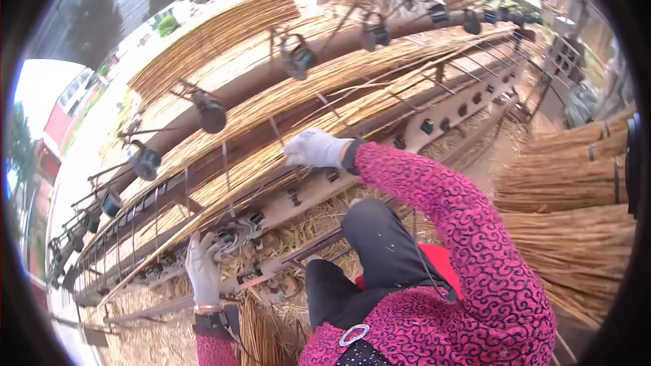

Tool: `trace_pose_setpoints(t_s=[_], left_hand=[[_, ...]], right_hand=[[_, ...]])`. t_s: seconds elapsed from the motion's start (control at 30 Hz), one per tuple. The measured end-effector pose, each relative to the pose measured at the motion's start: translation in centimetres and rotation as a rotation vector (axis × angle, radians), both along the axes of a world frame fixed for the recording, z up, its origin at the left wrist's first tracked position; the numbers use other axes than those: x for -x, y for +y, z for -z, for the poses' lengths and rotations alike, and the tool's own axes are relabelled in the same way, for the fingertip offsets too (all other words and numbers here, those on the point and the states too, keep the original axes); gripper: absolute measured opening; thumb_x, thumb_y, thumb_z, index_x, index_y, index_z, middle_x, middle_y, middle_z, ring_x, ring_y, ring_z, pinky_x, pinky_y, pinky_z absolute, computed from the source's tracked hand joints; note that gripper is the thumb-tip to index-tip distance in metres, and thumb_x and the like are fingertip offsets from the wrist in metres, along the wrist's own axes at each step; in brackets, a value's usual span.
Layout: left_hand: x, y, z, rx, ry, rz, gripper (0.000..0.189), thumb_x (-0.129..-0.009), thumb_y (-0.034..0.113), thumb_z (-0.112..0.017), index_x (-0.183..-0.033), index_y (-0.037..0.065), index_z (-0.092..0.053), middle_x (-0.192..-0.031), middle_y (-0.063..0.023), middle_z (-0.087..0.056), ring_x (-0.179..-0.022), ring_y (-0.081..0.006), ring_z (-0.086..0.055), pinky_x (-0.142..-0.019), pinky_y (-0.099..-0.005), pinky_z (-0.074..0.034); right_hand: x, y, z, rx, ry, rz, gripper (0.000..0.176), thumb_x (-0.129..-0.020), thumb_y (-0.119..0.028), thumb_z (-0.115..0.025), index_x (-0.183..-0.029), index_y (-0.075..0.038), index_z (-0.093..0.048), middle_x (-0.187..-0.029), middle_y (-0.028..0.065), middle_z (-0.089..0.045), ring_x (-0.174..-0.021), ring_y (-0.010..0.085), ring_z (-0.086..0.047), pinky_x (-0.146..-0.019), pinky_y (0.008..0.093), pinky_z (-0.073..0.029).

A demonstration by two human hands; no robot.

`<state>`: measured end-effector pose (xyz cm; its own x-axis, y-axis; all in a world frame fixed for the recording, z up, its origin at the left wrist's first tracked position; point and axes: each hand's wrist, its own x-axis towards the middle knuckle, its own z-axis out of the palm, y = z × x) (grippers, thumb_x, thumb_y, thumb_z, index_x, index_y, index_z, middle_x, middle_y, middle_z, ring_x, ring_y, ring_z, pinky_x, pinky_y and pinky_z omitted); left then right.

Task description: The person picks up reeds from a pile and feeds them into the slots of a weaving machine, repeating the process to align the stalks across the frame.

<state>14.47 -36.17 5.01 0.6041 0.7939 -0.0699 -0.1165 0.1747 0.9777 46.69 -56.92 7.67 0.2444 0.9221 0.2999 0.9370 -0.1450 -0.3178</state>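
My right hand, in a pale glove, is closed at the near edge of a long layer of yellow reeds on the frame; what its fingers hold is too small to make out. Lower left, my left hand, also gloved, points up with its fingertips at the reed ends beside the metal rail; its fingers are close together, and their grip is unclear. Thin upright rods cross the reeds between the hands.
Dark round spools hang along a thick bar behind the reeds. A woven reed mat lies beyond. Reed bundles are stacked at the right, and another bundle stands near my left sleeve. Loose straw covers the ground.
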Motion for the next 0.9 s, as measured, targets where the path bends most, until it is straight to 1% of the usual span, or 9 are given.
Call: trace_pose_setpoints(t_s=[0.03, 0.07, 0.13, 0.17, 0.2, 0.23, 0.53, 0.83, 0.9], left_hand=[[-0.5, 0.9, -1.6, 0.01, -0.031, -0.048, 0.037, -0.1, 0.028, -0.046, -0.123, -0.001, -0.052, -0.102, -0.0121, -0.066, -0.071, -0.0123, -0.06, -0.054, -0.0229, -0.047], [0.2, 4.3, -1.2, -0.322, 0.241, 0.112, 0.033, -0.095, 0.022, -0.052, -0.119, -0.001, -0.053, -0.101, -0.0114, -0.065, -0.073, -0.014, -0.061, -0.053, -0.0241, -0.048], [0.3, 8.6, 0.0, -0.962, 0.358, -0.085, 0.034, -0.087, 0.007, -0.058, -0.119, -0.002, -0.053, -0.099, -0.0096, -0.066, -0.072, -0.0141, -0.062, -0.057, -0.0254, -0.05], [-0.9, 9.5, 0.1, -0.572, 0.118, 0.026, 0.032, -0.09, 0.011, -0.056, -0.12, -0.001, -0.053, -0.1, -0.0101, -0.065, -0.073, -0.0164, -0.061, -0.059, -0.027, -0.05], [-2.1, 10.5, 0.3, -0.044, -0.262, 0.064, 0.031, -0.093, 0.016, -0.054, -0.12, 0.0, -0.053, -0.102, -0.0105, -0.064, -0.074, -0.0188, -0.06, -0.06, -0.0286, -0.049], [-3.5, 11.6, 0.5, 0.364, -0.509, 0.003, 0.031, -0.096, 0.02, -0.052, -0.12, 0.002, -0.054, -0.103, -0.0109, -0.063, -0.074, -0.0212, -0.059, -0.061, -0.0303, -0.048], [-1.8, 21.4, 2.7, 0.348, -0.382, -0.378, 0.017, -0.1, 0.022, -0.046, -0.108, 0.008, -0.05, -0.091, -0.0097, -0.063, -0.07, -0.0192, -0.064, -0.054, -0.0298, -0.051], [-2.6, 20.4, 2.0, 0.338, -0.225, -0.265, 0.019, -0.095, 0.023, -0.054, -0.106, 0.007, -0.056, -0.093, -0.0112, -0.067, -0.066, -0.0173, -0.065, -0.047, -0.0273, -0.049], [-3.6, 20.4, 1.9, 0.335, -0.234, -0.237, 0.023, -0.095, 0.024, -0.055, -0.109, 0.006, -0.057, -0.097, -0.0125, -0.068, -0.066, -0.0163, -0.065, -0.048, -0.0272, -0.049]], right_hand=[[-0.6, 0.7, 0.4, -0.098, -0.091, -0.115, 0.021, -0.087, -0.03, -0.055, -0.09, -0.013, -0.067, -0.085, 0.0112, -0.067, -0.085, 0.0327, -0.065, -0.075, 0.0451, -0.05], [-1.1, 1.3, 0.7, -0.063, -0.394, -0.196, 0.015, -0.085, -0.023, -0.055, -0.089, -0.015, -0.067, -0.087, 0.0066, -0.064, -0.083, 0.0294, -0.064, -0.073, 0.0418, -0.051], [-1.4, 2.5, -0.1, 0.008, -0.385, -0.26, 0.012, -0.083, -0.018, -0.055, -0.088, -0.015, -0.066, -0.087, 0.004, -0.062, -0.08, 0.0275, -0.064, -0.069, 0.0397, -0.051], [-1.2, 2.6, -0.4, -0.04, -0.395, -0.267, 0.011, -0.084, -0.02, -0.058, -0.087, -0.013, -0.066, -0.084, 0.0067, -0.062, -0.08, 0.0304, -0.063, -0.07, 0.0434, -0.05], [0.9, 3.3, -3.1, 0.175, 0.037, 0.067, 0.016, -0.083, -0.024, -0.062, -0.089, -0.01, -0.066, -0.085, 0.0113, -0.064, -0.084, 0.0342, -0.062, -0.074, 0.0461, -0.049], [-0.2, 4.0, -1.6, 0.055, -0.045, 0.051, 0.022, -0.084, -0.026, -0.064, -0.095, -0.007, -0.065, -0.089, 0.0156, -0.066, -0.089, 0.0367, -0.062, -0.078, 0.0465, -0.048], [-3.0, -1.4, -2.8, 0.044, -0.07, 0.052, 0.024, -0.085, -0.023, -0.062, -0.097, -0.002, -0.062, -0.09, 0.0189, -0.066, -0.087, 0.0369, -0.062, -0.074, 0.0442, -0.048], [-1.8, 0.1, -3.3, 0.127, 0.198, 0.161, 0.019, -0.086, -0.019, -0.06, -0.087, 0.0, -0.062, -0.076, 0.0179, -0.059, -0.074, 0.0351, -0.059, -0.066, 0.0415, -0.045], [-2.3, 1.2, -1.8, -0.129, -0.015, 0.032, 0.017, -0.087, -0.016, -0.059, -0.089, 0.0, -0.063, -0.079, 0.0169, -0.06, -0.076, 0.0346, -0.06, -0.068, 0.041, -0.046]])
